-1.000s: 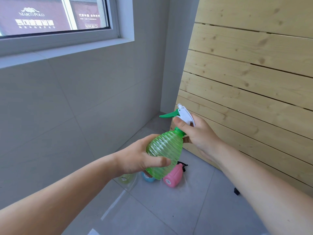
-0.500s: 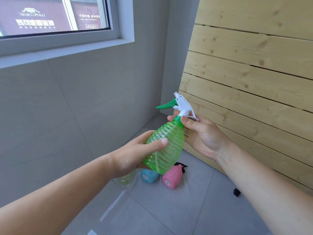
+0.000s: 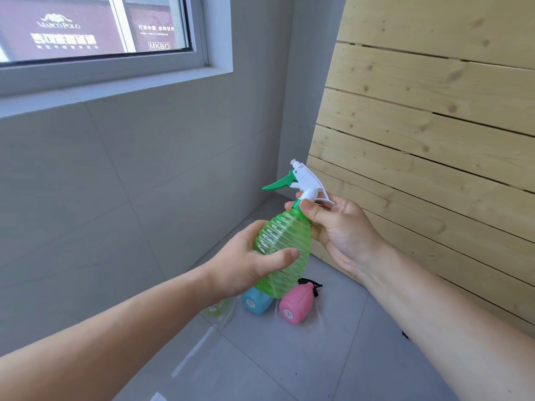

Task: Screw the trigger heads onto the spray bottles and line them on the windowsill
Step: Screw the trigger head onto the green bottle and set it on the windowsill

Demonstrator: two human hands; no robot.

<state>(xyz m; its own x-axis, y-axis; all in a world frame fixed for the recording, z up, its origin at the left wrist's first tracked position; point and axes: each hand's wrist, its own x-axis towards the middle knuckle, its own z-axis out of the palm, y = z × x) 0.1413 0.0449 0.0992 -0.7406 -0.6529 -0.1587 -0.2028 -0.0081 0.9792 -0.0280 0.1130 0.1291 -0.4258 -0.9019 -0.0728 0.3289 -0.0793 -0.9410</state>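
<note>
A ribbed green spray bottle [image 3: 285, 241] is held up in mid-air, tilted slightly left. My left hand [image 3: 249, 267] wraps around its body from the left. A white trigger head [image 3: 307, 180] with a green lever sits on its neck. My right hand [image 3: 341, 227] pinches the green collar under that head with thumb and fingers. The pale windowsill [image 3: 115, 88] runs along the upper left, well above the bottle. On the floor below lie a pink bottle [image 3: 296, 306] with a black cap, a blue bottle [image 3: 256, 302] and a pale green one [image 3: 217, 308], partly hidden by my left hand.
A slatted wooden panel [image 3: 434, 140] leans against the wall on the right. Grey tiled wall fills the left, grey floor tiles the bottom. Clear plastic wrap [image 3: 202, 342] lies on the floor near the bottles. A small black object [image 3: 405, 334] sits by the panel's foot.
The green bottle has risen and turned more upright. My right hand shifted from covering the trigger head down to gripping the collar at the neck.
</note>
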